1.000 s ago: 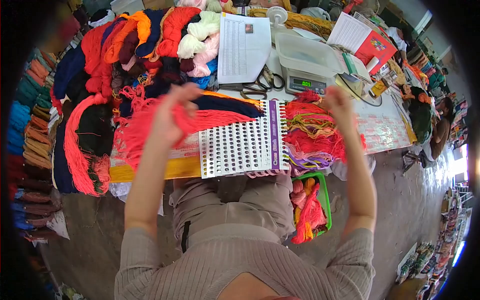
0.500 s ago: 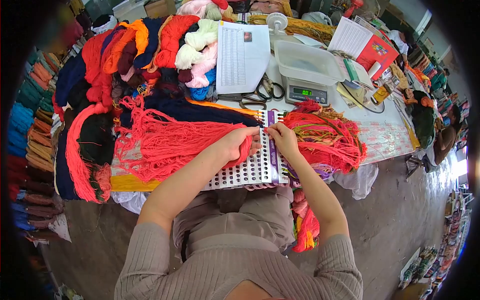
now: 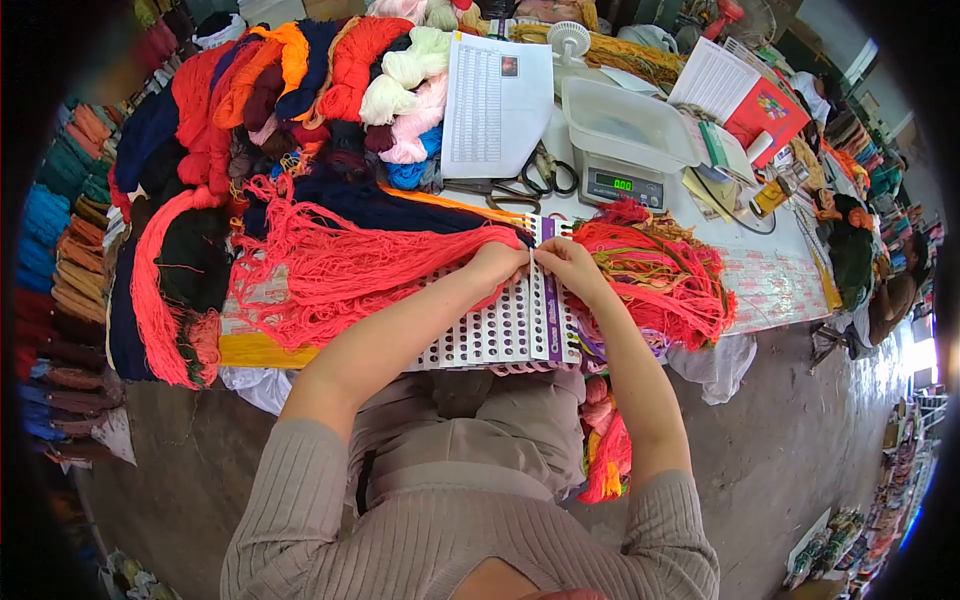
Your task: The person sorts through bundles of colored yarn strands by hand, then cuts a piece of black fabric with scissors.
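Note:
A large hank of coral embroidery thread [image 3: 350, 265] is spread over the table's left side, its gathered end running into my left hand [image 3: 497, 264]. That hand is closed on the thread at a stack of white punched thread cards [image 3: 495, 335]. From the other side my right hand [image 3: 566, 262] pinches at the top card's edge, beside its purple printed strip [image 3: 552, 320]; what lies between those fingertips is too small to make out. Mixed coral, green and purple threads [image 3: 650, 285] fan out right of the cards. Dark navy thread [image 3: 370, 212] lies behind the coral hank.
Behind the cards are scissors [image 3: 550, 175], a printed sheet [image 3: 497, 110] and a digital scale [image 3: 622, 187] bearing a clear plastic tub [image 3: 625, 125]. Coloured skeins [image 3: 350, 80] are heaped at the back left. A small white fan [image 3: 569, 42] stands farther back. Another person [image 3: 905, 265] is at far right.
My left hand's fingers have closed in at the card edge, and the coral loop around them is less visible. My right hand stays pinched beside it. The view has shifted slightly.

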`<state>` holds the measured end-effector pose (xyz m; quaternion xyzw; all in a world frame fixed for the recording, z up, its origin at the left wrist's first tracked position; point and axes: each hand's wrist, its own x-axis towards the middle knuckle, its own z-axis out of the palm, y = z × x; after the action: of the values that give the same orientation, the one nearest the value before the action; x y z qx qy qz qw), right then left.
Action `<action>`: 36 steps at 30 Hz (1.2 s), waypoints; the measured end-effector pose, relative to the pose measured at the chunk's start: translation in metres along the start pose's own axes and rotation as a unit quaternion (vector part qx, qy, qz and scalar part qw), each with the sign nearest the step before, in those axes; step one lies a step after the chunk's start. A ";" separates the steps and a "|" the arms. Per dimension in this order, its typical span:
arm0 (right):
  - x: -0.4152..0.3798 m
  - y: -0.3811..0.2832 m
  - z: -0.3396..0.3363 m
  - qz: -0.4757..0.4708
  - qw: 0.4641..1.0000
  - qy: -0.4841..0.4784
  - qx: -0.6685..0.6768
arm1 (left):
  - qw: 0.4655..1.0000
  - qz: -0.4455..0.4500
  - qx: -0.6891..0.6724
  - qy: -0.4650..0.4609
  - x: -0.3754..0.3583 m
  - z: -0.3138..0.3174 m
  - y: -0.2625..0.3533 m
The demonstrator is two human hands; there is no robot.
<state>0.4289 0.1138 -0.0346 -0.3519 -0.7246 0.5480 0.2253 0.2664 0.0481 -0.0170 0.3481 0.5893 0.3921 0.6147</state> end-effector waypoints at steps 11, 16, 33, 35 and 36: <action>-0.014 -0.029 0.026 0.040 0.941 0.097 -0.321 | 0.996 0.061 0.039 0.047 -0.025 -0.040 0.002; -0.020 -0.032 0.036 0.000 0.912 0.143 -0.384 | 0.973 0.132 0.153 0.112 -0.011 -0.034 -0.014; -0.024 -0.014 0.044 -0.160 0.892 0.258 -0.335 | 0.952 0.138 0.273 -0.030 -0.015 -0.007 0.004; -0.020 -0.010 0.047 -0.144 0.872 0.216 -0.414 | 0.853 0.327 0.393 0.106 0.003 -0.025 -0.016; -0.023 -0.018 0.048 -0.165 0.869 0.221 -0.410 | 0.831 0.364 0.413 0.079 -0.011 -0.030 0.005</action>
<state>0.4048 0.0632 -0.0301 -0.3999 -0.8631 0.0644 0.3016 0.2360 0.0391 -0.0094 0.7268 0.5735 0.3337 0.1777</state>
